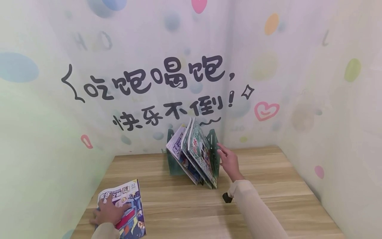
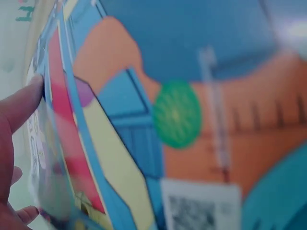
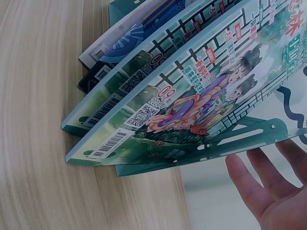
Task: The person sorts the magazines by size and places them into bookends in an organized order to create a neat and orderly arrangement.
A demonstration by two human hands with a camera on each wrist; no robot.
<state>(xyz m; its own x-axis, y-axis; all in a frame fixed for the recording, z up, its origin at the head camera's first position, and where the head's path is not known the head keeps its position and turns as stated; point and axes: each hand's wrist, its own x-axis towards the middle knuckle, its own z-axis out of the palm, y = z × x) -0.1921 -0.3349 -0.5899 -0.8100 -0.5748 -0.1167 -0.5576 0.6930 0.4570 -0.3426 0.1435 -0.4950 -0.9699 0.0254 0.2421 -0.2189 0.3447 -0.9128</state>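
Observation:
My left hand (image 1: pixel 109 212) rests with spread fingers on the cover of a colourful magazine (image 1: pixel 136 202) lying at the table's front left. In the left wrist view that cover (image 2: pixel 129 139) fills most of the picture, the thumb (image 2: pixel 24 103) against it. My right hand (image 1: pixel 231 164), fingers extended, is at the outer right side of a green bookend (image 1: pixel 215 146); the right wrist view shows its fingertips (image 3: pixel 235 165) at the edge. Several magazines lean left in the bookend: green-covered ones (image 1: pixel 200 149) in front, a white-and-purple one (image 1: pixel 176 146) on the left.
The wood-grain table (image 1: pixel 262 189) runs back to a pale printed wall curtain (image 1: pixel 143 43) with dark lettering. Another curtain side (image 1: pixel 337 109) closes off the right. A small black device (image 1: pixel 227 198) sits at my right wrist.

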